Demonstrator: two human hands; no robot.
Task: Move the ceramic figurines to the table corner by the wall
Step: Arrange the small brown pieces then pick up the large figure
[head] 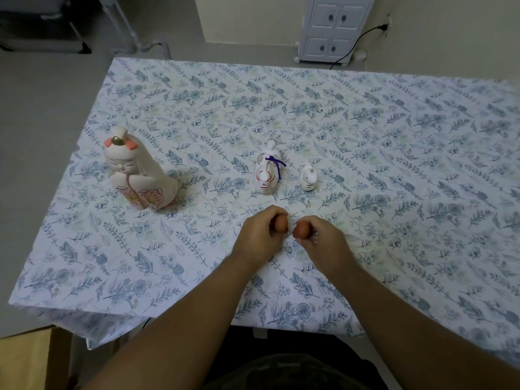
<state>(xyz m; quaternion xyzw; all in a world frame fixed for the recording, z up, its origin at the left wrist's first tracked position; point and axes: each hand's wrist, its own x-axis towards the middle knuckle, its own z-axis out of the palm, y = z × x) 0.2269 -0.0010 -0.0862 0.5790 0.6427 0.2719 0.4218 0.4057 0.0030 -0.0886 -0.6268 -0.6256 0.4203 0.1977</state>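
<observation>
1. The table (422,136), draped in a blue floral tablecloth (197,263), is spreading out ahead of both hands; its far edge is running beside the wall, so I judge the goal corner to be lying well beyond the hands (which far corner, I cannot tell).
2. The kimono-doll figurine (139,171) is standing upright, ahead and well to the left of the left hand, untouched.
3. The white figurine with a purple cord (267,170) is sitting just ahead of the left hand.
4. The small white animal figurine (308,177) is sitting just ahead of the right hand, close beside the corded one.
5. The left hand (261,237) is closing around a small orange-brown figurine (281,223).
6. The right hand (320,240) is gripping a second orange-brown figurine (302,229); the pair is nearly touching (probably being carried together to save a trip).
</observation>
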